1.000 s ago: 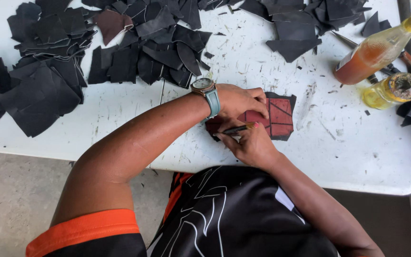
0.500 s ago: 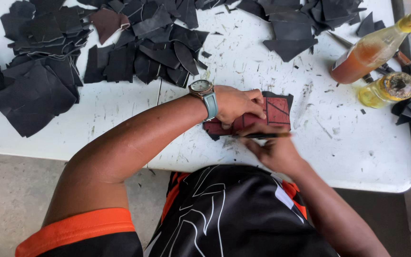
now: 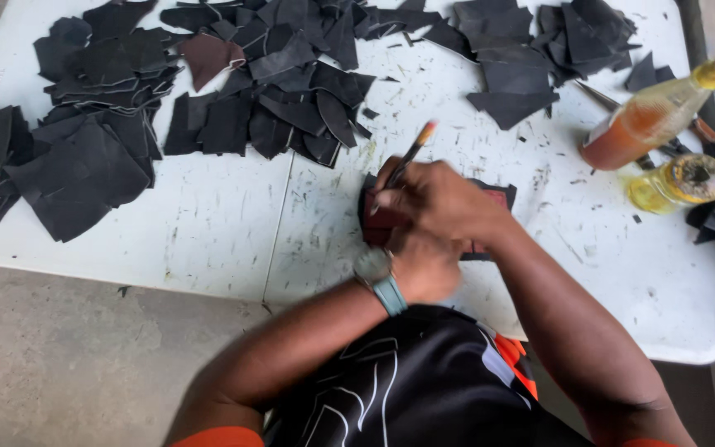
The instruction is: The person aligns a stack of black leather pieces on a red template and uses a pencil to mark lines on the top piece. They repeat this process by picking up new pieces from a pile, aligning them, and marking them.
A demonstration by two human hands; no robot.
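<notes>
In the middle of the frame, our right hand (image 3: 440,203) holds a pen (image 3: 407,159), fingers closed tight around it. Our left hand (image 3: 424,265), with a watch (image 3: 374,266) on the wrist, presses down a dark red leather piece (image 3: 498,199) on the white desk (image 3: 208,223). Black scraps (image 3: 84,165) fill the upper left. Two bottles (image 3: 655,120) lie at the right.

Table (image 3: 208,240): white plastic, matt, surface heavily scratched and scored with dark cut marks. Cut pieces (image 3: 84,174): black leather-like sheet, matt, slightly grained; one brown piece (image 3: 208,56) among them. Patch (image 3: 498,197) under hands: reddish, stitched look, dull finish. Bottle (image 3: 651,116): clear, glossy, amber liquid inside. Watch strap (image 3: 391,294): smooth teal, rubbery. Floor (image 3: 59,364): rough grey concrete.
</notes>
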